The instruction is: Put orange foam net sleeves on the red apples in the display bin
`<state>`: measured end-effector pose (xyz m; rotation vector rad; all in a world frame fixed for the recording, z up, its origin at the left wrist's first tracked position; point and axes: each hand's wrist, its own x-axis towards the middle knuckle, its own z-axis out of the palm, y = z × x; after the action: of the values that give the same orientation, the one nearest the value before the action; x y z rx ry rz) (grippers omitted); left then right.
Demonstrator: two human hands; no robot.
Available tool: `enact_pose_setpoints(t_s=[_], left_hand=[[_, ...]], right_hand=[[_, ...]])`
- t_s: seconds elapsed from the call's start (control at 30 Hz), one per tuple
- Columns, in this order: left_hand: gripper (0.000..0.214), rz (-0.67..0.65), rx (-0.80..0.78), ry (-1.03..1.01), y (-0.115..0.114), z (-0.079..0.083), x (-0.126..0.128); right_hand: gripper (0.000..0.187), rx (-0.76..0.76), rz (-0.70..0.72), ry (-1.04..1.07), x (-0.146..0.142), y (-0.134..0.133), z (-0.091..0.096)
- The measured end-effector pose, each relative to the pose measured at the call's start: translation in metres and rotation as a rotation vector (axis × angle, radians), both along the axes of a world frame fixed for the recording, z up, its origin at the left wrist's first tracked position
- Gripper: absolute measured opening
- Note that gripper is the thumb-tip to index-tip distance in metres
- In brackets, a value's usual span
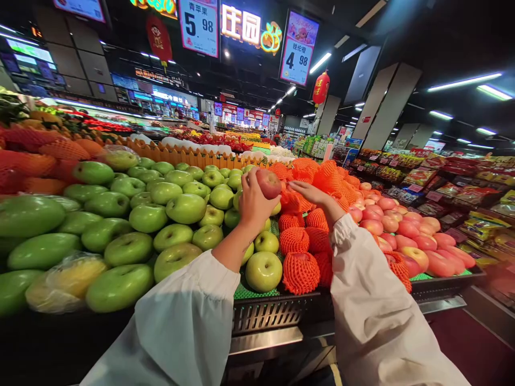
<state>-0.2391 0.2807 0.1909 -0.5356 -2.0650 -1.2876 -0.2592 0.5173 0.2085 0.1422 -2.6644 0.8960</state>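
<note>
My left hand (254,202) is closed around a red apple (271,184), held up above the fruit display. Just to its right my right hand (313,194) is stretched out, fingers straight, apart from the apple and over fruit in orange foam nets (301,272). To the left and beneath my left hand lie green apples (264,271) in several rows. Bare red apples (406,228) are heaped right of the netted ones.
A black slatted crate edge (269,316) with a metal rail (265,341) runs along the front. A plastic-wrapped yellow fruit (66,281) sits at the left. Packaged snacks fill shelves (438,182) on the right. Price signs (199,27) hang overhead. A low wooden fence (189,155) stands behind.
</note>
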Motion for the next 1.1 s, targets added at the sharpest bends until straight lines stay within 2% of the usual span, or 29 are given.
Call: enact_pose_setpoints(t_s=[0.1,0.2,0.4,0.57,0.77,0.83,0.97,1.03,1.1], left_hand=[[0.082,0.008,0.025,-0.02,-0.001,-0.001,-0.002],[0.082,0.02,0.033,-0.01,-0.002,0.0,-0.003],[0.083,0.027,0.076,0.016,-0.003,0.001,-0.004],[0.086,0.016,0.154,0.013,-0.003,0.001,-0.006],[0.087,-0.033,0.157,-0.014,-0.004,0.0,-0.01],[0.087,-0.016,0.146,-0.021,-0.003,-0.001,-0.011],[0.088,-0.009,0.138,-0.024,-0.003,-0.001,-0.009],[0.087,-0.036,0.151,-0.017,-0.003,-0.001,-0.01],[0.088,-0.062,0.186,-0.015,-0.002,-0.001,-0.012]], right_hand=[[0.047,0.013,0.193,-0.037,-0.004,-0.022,-0.02],[0.042,0.004,0.244,-0.028,-0.008,-0.029,-0.037],[0.026,-0.141,0.073,0.014,-0.008,-0.011,-0.041],[0.022,-0.301,-0.122,0.157,-0.001,0.001,-0.038],[0.019,-0.415,-0.177,0.232,0.002,0.006,-0.036],[0.019,-0.397,-0.17,0.243,0.001,0.004,-0.036],[0.02,-0.216,-0.12,0.185,-0.001,-0.004,-0.038],[0.03,-0.18,-0.085,0.101,-0.003,-0.006,-0.039],[0.042,-0.21,-0.092,0.143,-0.004,-0.005,-0.036]])
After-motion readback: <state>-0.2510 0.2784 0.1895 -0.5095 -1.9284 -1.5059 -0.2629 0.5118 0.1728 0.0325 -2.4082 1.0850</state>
